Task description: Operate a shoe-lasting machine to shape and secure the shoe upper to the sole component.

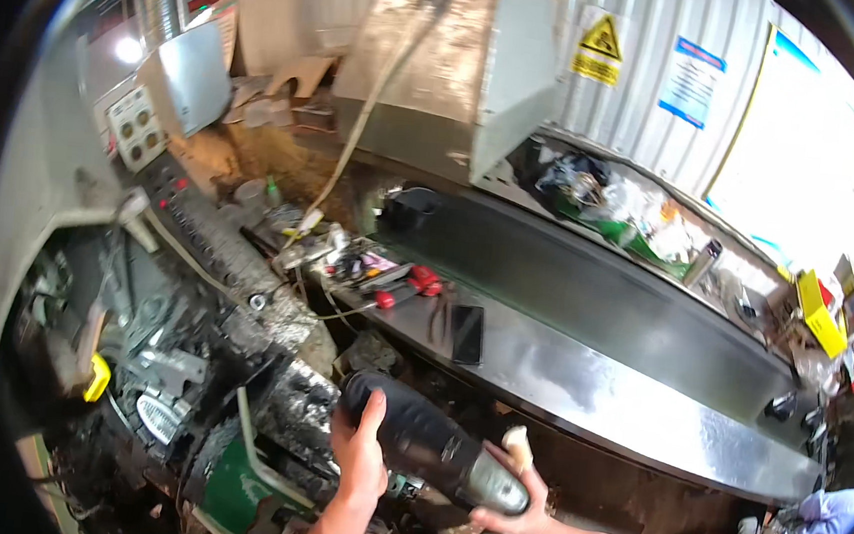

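Both my hands hold a long black cylinder with a grey metallic end (424,435), tilted down to the right in front of my body. I cannot make out its exact kind. My left hand (359,463) grips the upper black end, thumb along its top. Around the grey lower end closes my right hand (513,510); one of its fingers has a pale wrapping (516,447). Just beyond the cylinder, a dark phone (467,333) lies on the metal bench (597,401), with pliers (441,313) and red-handled tools (407,286) beside it.
Left of me stands a grimy machine (286,407) with a green part (239,488) and a yellow-ended tool (97,379). A sheet-metal hood (412,75) rises behind the bench. At the right are a yellow box (822,313) and a steel flask (703,262). A pale cable (358,126) hangs down.
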### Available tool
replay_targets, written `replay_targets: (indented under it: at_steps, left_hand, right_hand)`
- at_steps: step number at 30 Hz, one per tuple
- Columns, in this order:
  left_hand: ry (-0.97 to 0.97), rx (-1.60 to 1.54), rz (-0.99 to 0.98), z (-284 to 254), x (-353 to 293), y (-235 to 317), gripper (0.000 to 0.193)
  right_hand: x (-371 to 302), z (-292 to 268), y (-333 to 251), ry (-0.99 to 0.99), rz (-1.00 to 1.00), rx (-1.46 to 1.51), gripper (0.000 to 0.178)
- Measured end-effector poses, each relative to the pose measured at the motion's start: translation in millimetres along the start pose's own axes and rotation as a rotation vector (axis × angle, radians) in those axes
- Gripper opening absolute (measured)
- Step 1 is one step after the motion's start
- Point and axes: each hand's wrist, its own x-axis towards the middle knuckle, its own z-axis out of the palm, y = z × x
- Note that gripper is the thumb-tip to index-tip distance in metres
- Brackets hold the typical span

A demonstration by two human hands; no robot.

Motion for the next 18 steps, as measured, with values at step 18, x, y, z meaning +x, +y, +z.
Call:
replay_targets:
  at_steps: [18]
  left_hand:
    - [-1.475,1.773,1.484,247,-4,-68,0.022]
  right_hand:
    - [-114,-733,161,1.276,0.699,0.020,0.061]
